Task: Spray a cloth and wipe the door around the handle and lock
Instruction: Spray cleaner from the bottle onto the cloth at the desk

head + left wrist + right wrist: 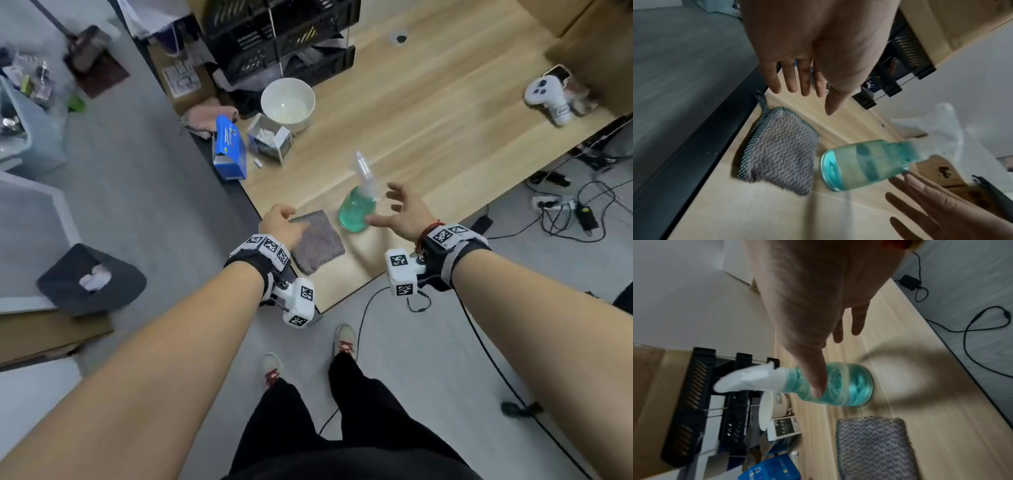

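A folded grey cloth (pixel 318 240) (pixel 781 152) (pixel 873 446) lies at the near corner of the wooden table (pixel 428 113). Just right of it stands a teal spray bottle (pixel 358 209) (pixel 863 162) (pixel 849 386) with a white trigger head. My left hand (pixel 281 219) (pixel 797 91) hovers over the cloth's left edge, fingers relaxed and holding nothing. My right hand (pixel 394 209) (pixel 830 361) is spread open beside the bottle, with the thumb near its body. Whether the thumb touches the bottle I cannot tell. No door is in view.
Behind the cloth are a blue box (pixel 230 147), a small white box (pixel 270 138) and a white bowl (pixel 287 101). Black crates (pixel 281 37) stand at the back. A white controller (pixel 546 94) lies far right. Cables (pixel 561 209) run over the floor.
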